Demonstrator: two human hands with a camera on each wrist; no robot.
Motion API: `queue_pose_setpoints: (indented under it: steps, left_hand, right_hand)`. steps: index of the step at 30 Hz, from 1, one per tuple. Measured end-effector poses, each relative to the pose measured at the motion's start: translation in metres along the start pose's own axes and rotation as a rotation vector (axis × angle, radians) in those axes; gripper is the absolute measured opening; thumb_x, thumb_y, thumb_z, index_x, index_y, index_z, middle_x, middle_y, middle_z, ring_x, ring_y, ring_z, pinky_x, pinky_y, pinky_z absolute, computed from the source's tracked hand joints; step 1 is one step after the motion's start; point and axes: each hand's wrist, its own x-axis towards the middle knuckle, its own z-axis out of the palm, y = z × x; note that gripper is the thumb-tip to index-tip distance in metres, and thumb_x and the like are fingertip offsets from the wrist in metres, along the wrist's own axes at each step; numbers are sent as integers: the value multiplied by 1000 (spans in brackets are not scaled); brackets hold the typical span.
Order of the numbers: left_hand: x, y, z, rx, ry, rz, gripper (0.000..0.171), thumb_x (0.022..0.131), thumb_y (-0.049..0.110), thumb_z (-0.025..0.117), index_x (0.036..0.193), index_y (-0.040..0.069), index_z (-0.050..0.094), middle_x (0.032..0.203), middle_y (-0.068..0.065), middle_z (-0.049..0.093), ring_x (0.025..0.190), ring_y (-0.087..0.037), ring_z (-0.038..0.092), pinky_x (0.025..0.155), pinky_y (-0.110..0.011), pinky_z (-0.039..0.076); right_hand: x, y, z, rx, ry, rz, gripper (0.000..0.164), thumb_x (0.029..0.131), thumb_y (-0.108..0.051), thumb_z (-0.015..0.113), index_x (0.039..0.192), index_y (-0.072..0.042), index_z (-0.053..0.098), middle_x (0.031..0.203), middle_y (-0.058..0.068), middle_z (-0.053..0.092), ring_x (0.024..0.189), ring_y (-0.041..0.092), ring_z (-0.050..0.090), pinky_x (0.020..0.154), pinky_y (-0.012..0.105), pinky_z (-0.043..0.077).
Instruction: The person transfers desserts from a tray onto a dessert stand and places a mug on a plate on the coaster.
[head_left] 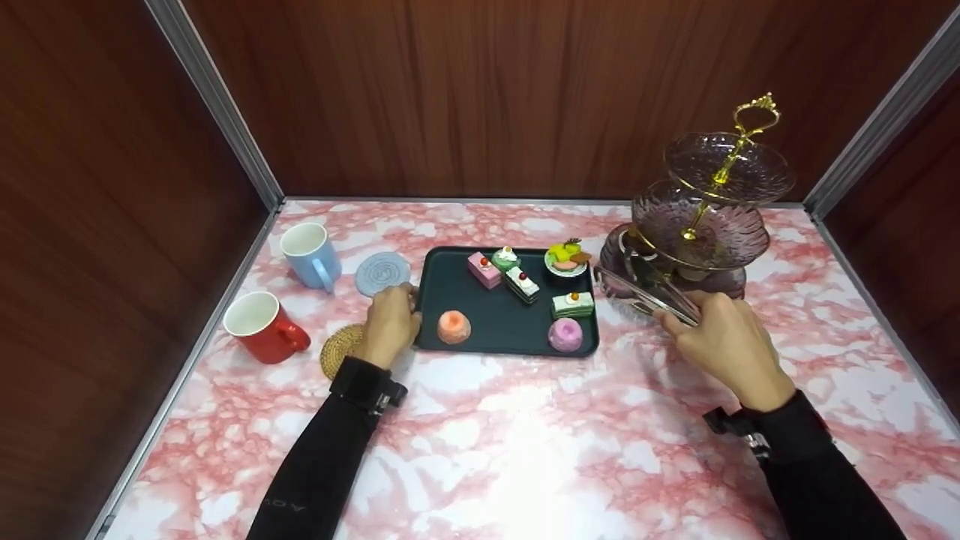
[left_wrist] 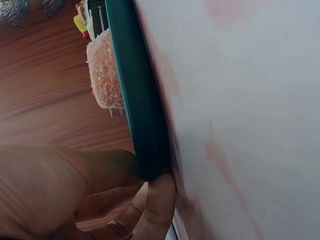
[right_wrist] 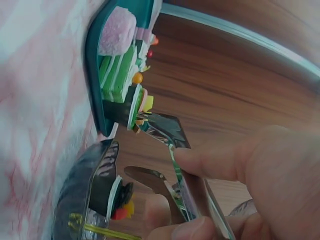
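Note:
My left hand point(head_left: 390, 322) pinches the left rim of a dark green tray point(head_left: 502, 324), thumb above and a finger under the edge. On the tray sit an orange round cake point(head_left: 454, 328), a pink round cake point(head_left: 565, 334), several small cake slices and a fruit cup point(head_left: 567, 261). My right hand point(head_left: 724, 345) grips metal tongs point(right_wrist: 192, 187), their arms spread. The tongs reach over the bottom plate of a tiered stand point(head_left: 701, 225), where a dark cup with red and yellow topping point(right_wrist: 102, 195) rests. Nothing shows between their tips.
A blue mug point(head_left: 309, 259) and a red mug point(head_left: 262, 330) stand at the left. Between them and the tray lie a grey-blue coaster point(head_left: 382, 273) and a woven coaster point(head_left: 340, 351). Wooden panels point(head_left: 480, 97) enclose the marbled tabletop at the back and sides.

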Motion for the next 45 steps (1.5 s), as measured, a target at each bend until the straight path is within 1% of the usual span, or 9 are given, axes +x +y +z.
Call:
queue_pose_setpoints:
  steps: [5, 7, 11, 17, 23, 29, 33, 38, 45]
  left_hand:
    - [0, 0, 0, -7, 1, -2, 32, 73, 6, 69, 106, 6, 66, 85, -9, 64, 82, -29, 63, 74, -43, 51]
    - [0, 0, 0, -7, 2, -3, 32, 73, 6, 68, 106, 7, 66, 85, -8, 64, 82, -28, 63, 74, -43, 51]
    - [-1, 0, 0, 0, 7, -1, 31, 73, 7, 67, 104, 8, 67, 84, -7, 65, 81, -27, 62, 72, -42, 51]
    - [0, -1, 0, -12, 2, 1, 31, 73, 6, 67, 105, 8, 66, 85, -8, 65, 81, -27, 62, 73, -42, 51]
    - [0, 0, 0, -22, -1, 6, 31, 74, 5, 68, 105, 6, 66, 85, -10, 66, 80, -27, 62, 73, -42, 51]
    - [1, 0, 0, -20, -3, 9, 32, 74, 5, 68, 105, 7, 66, 83, -8, 64, 79, -26, 62, 72, -41, 51]
    - [1, 1, 0, -13, 1, 11, 32, 73, 6, 68, 105, 7, 66, 81, -7, 63, 78, -27, 62, 72, -41, 51]
    - [1, 0, 0, -10, -4, -4, 33, 74, 6, 68, 106, 7, 66, 85, -8, 64, 81, -28, 62, 73, -42, 51]
    - [1, -1, 0, -5, -7, -17, 32, 74, 6, 67, 106, 8, 66, 84, -8, 64, 81, -28, 62, 72, -42, 51]
  right_hand:
    - [10, -4, 7, 20, 4, -18, 49, 76, -62, 60, 100, -20, 68, 66, 2, 56, 59, 22, 49, 47, 33, 30]
    - [13, -6, 10, 27, 5, -18, 45, 75, -61, 61, 93, -20, 67, 67, 2, 58, 60, 22, 50, 47, 34, 31]
    - [20, -9, 16, 39, 8, -29, 39, 76, -58, 63, 82, -20, 63, 58, 2, 48, 54, 22, 46, 43, 33, 28]
    - [30, -15, 25, 60, 0, -30, 51, 75, -59, 63, 106, -19, 68, 68, 1, 61, 60, 22, 54, 46, 33, 35]
    - [38, -19, 33, 61, -25, -7, 53, 75, -59, 63, 109, -19, 66, 65, 1, 58, 58, 21, 52, 44, 32, 34]
    - [44, -21, 40, 51, -32, -9, 55, 73, -65, 61, 102, -19, 67, 64, 4, 58, 58, 23, 53, 44, 34, 34]
    - [46, -22, 43, 52, -34, -12, 50, 73, -62, 63, 102, -21, 68, 69, 4, 61, 61, 24, 56, 45, 35, 37]
    - [49, -24, 46, 54, -43, -23, 43, 74, -65, 60, 85, -24, 65, 64, 5, 57, 59, 24, 53, 45, 35, 36]
    - [51, -26, 48, 52, -54, -12, 54, 67, -77, 53, 76, -24, 60, 57, 3, 51, 54, 22, 52, 43, 34, 35]
